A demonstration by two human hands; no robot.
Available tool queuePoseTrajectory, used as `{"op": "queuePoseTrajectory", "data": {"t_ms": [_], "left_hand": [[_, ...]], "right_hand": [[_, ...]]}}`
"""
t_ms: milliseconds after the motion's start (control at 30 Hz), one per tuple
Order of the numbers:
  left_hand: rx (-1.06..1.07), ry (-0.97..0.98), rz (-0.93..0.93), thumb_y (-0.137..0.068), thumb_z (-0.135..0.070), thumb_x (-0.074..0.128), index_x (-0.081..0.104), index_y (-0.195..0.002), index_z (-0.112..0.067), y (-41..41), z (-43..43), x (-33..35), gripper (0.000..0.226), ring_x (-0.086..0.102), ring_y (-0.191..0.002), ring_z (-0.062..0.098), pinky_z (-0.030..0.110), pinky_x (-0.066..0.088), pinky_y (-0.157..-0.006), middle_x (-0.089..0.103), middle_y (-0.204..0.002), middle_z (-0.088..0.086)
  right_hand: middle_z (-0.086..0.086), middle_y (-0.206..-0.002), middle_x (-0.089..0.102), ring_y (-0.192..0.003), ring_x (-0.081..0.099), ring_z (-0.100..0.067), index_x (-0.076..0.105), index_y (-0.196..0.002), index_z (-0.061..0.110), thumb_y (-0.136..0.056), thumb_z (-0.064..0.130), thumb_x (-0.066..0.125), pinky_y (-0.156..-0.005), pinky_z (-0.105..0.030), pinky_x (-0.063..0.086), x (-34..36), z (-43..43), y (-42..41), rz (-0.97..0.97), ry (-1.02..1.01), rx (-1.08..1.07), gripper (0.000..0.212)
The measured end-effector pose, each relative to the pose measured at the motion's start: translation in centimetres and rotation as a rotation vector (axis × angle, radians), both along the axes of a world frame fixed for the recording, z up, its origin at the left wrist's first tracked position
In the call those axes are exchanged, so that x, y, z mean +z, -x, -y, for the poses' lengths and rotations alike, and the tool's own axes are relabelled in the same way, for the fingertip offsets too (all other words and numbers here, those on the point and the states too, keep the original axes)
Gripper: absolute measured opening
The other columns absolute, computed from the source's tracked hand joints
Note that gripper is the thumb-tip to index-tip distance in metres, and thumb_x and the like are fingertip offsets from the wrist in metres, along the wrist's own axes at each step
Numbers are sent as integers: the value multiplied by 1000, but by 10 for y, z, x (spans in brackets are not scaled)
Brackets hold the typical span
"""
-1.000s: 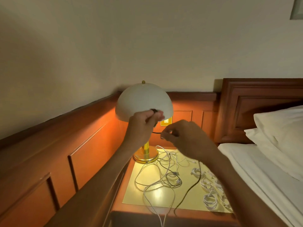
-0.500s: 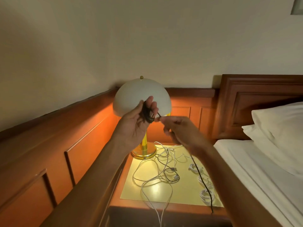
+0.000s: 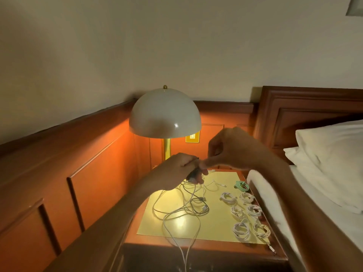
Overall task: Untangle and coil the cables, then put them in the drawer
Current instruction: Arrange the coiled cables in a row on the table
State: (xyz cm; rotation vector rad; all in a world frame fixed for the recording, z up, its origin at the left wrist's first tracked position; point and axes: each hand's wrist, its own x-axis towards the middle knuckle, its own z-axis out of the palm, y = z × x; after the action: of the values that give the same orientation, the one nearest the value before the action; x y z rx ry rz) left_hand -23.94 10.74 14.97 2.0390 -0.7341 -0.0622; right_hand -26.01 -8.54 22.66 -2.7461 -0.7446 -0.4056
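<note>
Orange-brown wooden wall panelling runs behind a bed with white sheets and a carved dark wooden headboard. Between them stands a wooden bedside table with a pale yellow top, lit by a lamp with a white dome shade and a brass stem.

A person's two bare hands meet above the back of the table, in front of the lamp's stem. The left hand is closed, its fingers curled round a small bundle of thin black cable. The right hand, just beside it and a little higher, has its fingers curled in and one fingertip touching the left hand's fingers. Motion blur leaves it unclear whether that hand pinches the cable's end.

On the table below, a loose tangle of white cables spreads over the yellow top, with two strands hanging over the front edge. Six small white coiled cables lie in two rows along the right side, with one mint-green coiled cable behind them.
</note>
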Motion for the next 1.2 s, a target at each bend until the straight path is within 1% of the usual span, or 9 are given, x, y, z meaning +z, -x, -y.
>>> {"op": "queuePoseTrajectory", "data": {"t_ms": [167,300,400,533,633,800,967,1100,1200], "left_hand": [[-354,640,-427,-100,-20,40,62,-90,-6,19,-17,21,28,61,-70,16,23,51,-67,53,-69,-1],[-324,1229,-506,-90,-10,50,69,-85,-2,16,4,30,22,63,-74,14,24,56,-73,62,-79,6],[-159,1394,-408,-97,-15,46,65,-101,0,-8,11,24,24,69,-93,18,26,57,-84,70,-92,7],[212,1166,-130,-97,-18,57,68,-105,-4,-29,26,-5,19,68,-96,22,35,54,-89,72,-94,6],[481,670,323,-96,-32,58,72,-100,-27,-40,18,-20,15,70,-92,13,37,55,-87,76,-93,-5],[172,-63,265,-103,-32,47,67,-90,-16,-25,5,-23,28,64,-69,11,35,51,-64,67,-72,-7],[-136,218,-222,-107,-15,31,58,-91,-9,-1,4,-8,32,64,-75,13,22,50,-75,54,-73,1],[-262,219,-238,-100,-30,31,54,-86,-10,5,3,3,34,63,-71,15,22,49,-70,54,-66,-5],[-305,330,-250,-100,-28,33,50,-80,-13,8,1,7,30,59,-66,13,22,47,-67,49,-64,-6]], "right_hand": [[1,-60,63,-48,42,-7,78,-84,15,-82,35,73,-48,-18,31,5,14,-22,-280,-523,371,20],[6,-52,46,-45,30,-8,75,-70,31,-95,36,59,-48,-24,23,-46,-12,-29,-322,-912,274,30],[10,-49,38,-42,29,-2,77,-94,21,-101,32,54,-44,-16,26,-84,-33,-22,-246,-961,142,26],[8,-49,42,-47,35,-7,73,-89,11,-103,23,51,-51,-24,26,-108,-49,-17,-70,-612,46,29],[13,-58,43,-56,40,-7,76,-92,19,-100,30,56,-56,-31,31,-103,-39,-16,59,-350,-58,23],[11,-64,60,-58,53,-9,78,-88,24,-91,37,68,-58,-29,42,-61,-10,-14,149,-91,59,16],[3,-67,70,-58,64,-12,72,-83,23,-75,38,84,-54,-25,46,-24,18,-25,-96,-232,282,20],[-11,-72,71,-62,63,-36,73,-88,13,-76,27,82,-56,-35,47,-23,21,-34,-207,-473,453,21],[-11,-71,67,-56,54,-21,72,-87,1,-81,15,75,-55,-24,44,-34,18,-38,-337,-725,568,15]]}}
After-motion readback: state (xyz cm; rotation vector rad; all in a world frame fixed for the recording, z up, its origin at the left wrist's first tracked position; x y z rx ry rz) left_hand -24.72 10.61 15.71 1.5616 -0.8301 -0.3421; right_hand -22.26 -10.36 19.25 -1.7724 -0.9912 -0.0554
